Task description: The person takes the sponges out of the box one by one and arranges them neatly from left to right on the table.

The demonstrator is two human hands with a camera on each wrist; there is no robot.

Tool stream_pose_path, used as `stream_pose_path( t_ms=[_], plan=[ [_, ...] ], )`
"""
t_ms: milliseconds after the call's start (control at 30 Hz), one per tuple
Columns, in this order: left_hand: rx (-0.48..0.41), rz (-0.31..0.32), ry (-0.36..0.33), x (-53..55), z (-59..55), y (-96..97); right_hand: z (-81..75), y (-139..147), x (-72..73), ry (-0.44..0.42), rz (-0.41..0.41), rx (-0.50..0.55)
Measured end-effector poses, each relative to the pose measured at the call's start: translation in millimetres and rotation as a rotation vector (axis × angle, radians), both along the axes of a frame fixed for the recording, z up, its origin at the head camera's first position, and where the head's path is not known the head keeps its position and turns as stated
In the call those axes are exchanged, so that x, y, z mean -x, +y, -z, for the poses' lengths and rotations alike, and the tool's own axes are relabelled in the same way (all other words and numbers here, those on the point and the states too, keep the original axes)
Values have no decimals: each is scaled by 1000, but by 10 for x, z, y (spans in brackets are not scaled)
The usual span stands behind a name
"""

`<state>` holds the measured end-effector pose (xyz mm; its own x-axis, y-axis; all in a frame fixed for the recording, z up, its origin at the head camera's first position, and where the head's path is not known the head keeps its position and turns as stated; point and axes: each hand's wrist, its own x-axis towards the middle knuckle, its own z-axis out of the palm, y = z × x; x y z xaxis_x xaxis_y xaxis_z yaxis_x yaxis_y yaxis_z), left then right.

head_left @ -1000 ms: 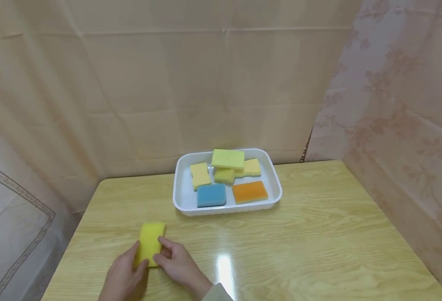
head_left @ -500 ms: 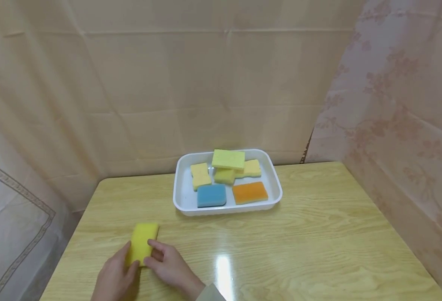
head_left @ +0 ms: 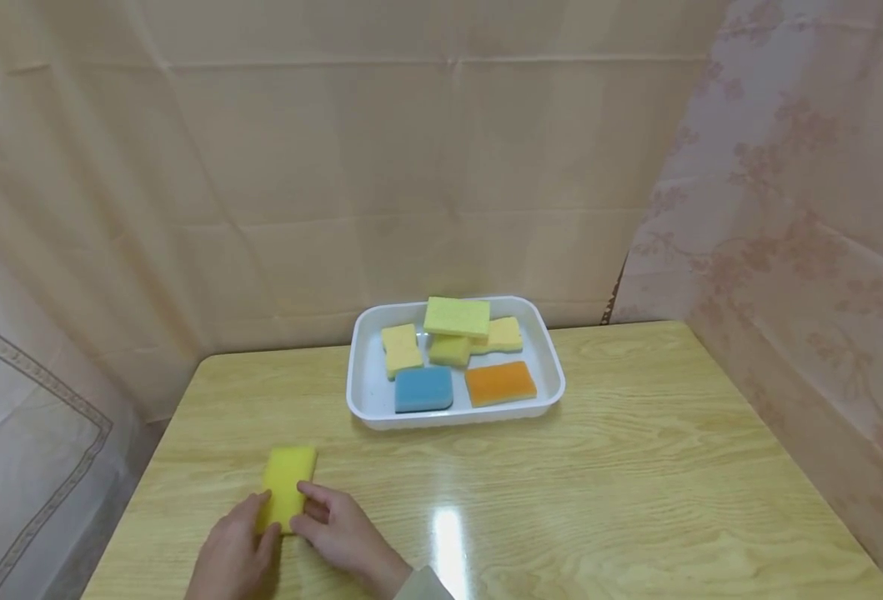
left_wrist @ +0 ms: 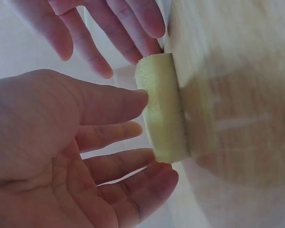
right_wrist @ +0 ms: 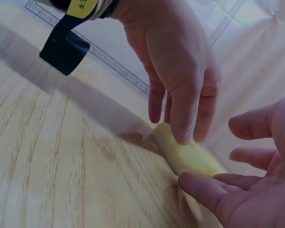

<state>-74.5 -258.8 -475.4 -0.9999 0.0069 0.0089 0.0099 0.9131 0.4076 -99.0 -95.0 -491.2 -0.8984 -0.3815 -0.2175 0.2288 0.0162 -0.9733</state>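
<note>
Yellow foam sponge point(head_left: 285, 479), prob. light, soft, easily dented, best pinched by its long sides, lies btwn L hand point(head_left: 227, 543) & R hand point(head_left: 343, 532), both half-open w/ digits lightly touching its edges, on wood-grain table point(head_left: 636, 467), near-left of white tray point(head_left: 449, 422).

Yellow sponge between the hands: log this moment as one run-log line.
yellow sponge: on table | left hand: at its left edge | right hand: at its right edge | white tray: other sponges inside

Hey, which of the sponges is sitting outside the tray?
The bright yellow sponge, on the wood-grain table, nearer the person and farther left than the white tray. Every other sponge in view is inside that tray.
</note>
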Motion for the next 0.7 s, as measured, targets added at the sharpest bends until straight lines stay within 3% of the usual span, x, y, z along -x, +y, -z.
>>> stream_pose_path(
  t_ms=[167,333,500,600,700],
  plan=[
    [87,14,77,-21,-94,88,8,146,12,90,-52,-24],
    [74,77,243,7,-391,328,-217,530,59,196,-160,-65],
    [22,208,377,223,-679,607,-650,1040,293,374,-207,-181],
    [2,301,380,407,-774,751,-845,1321,538,457,-159,-260],
    [-7,363,328,651,-826,883,-928,1547,845,435,-89,-308]
  ],
)
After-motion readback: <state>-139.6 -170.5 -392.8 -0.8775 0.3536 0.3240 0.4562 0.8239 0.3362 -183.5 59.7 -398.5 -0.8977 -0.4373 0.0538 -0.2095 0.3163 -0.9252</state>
